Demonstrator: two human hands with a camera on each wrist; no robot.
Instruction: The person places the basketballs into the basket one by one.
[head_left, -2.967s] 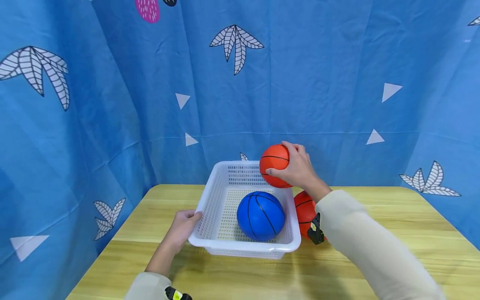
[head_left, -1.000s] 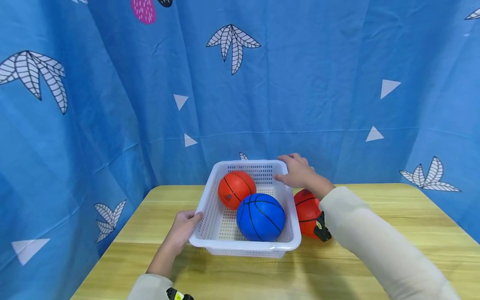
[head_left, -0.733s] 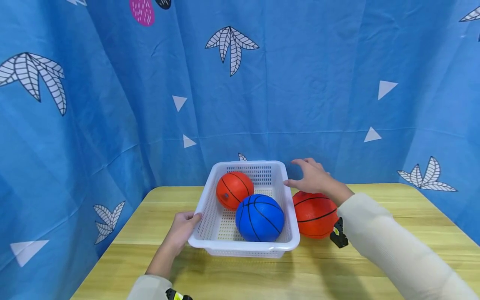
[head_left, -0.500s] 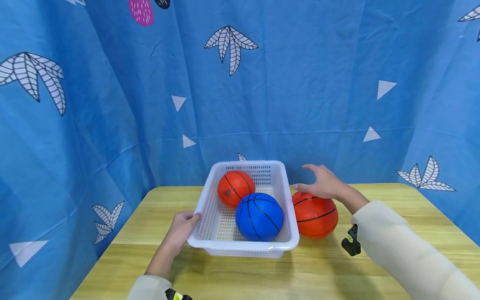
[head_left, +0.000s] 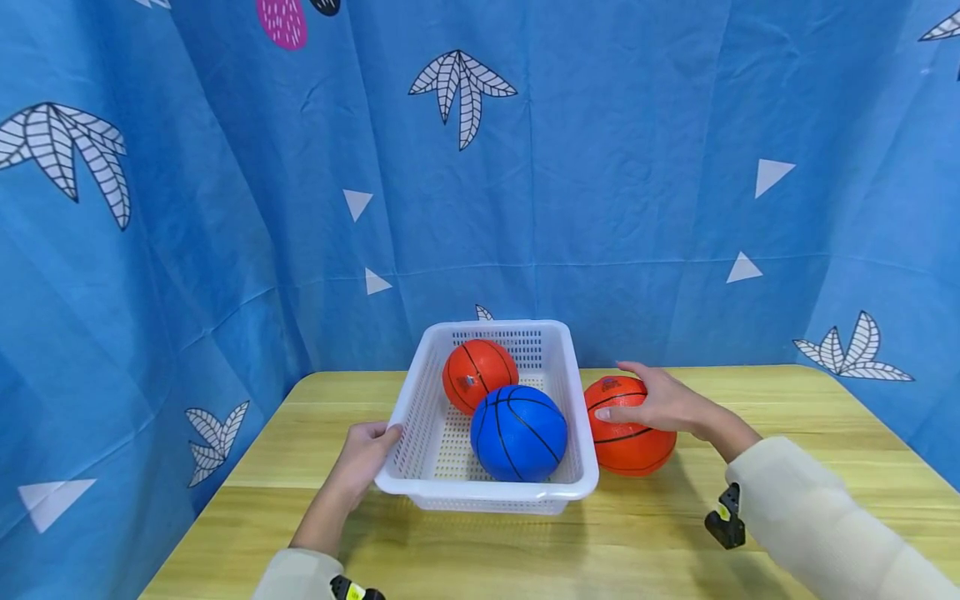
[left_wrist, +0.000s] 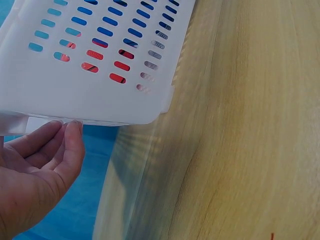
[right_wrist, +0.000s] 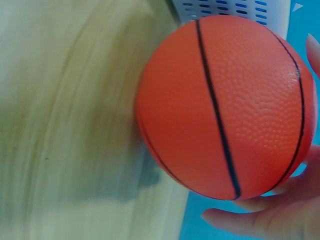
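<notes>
A white plastic basket (head_left: 495,490) stands on the table, its left rim pinched between the thumb and fingers of my left hand (head_left: 367,454). Inside it, a blue mini basketball (head_left: 519,435) lies in front of a smaller orange-red one (head_left: 478,375). A second orange-red mini basketball (head_left: 633,450) rests on the table against the basket's right side. My right hand (head_left: 660,404) is spread over that ball, thumb towards the basket. In the right wrist view, fingers (right_wrist: 270,212) curve beside the ball, one standing a little off it. Whether the thumb presses the ball I cannot tell.
The wooden table (head_left: 480,558) ends at the back against a blue curtain (head_left: 630,167) with leaf and triangle prints. More curtain hangs at the left and right sides.
My right hand let go of the smaller orange-red ball inside the basket, then moved right and down onto the ball outside. That smaller ball rolled slightly. My left hand kept its hold.
</notes>
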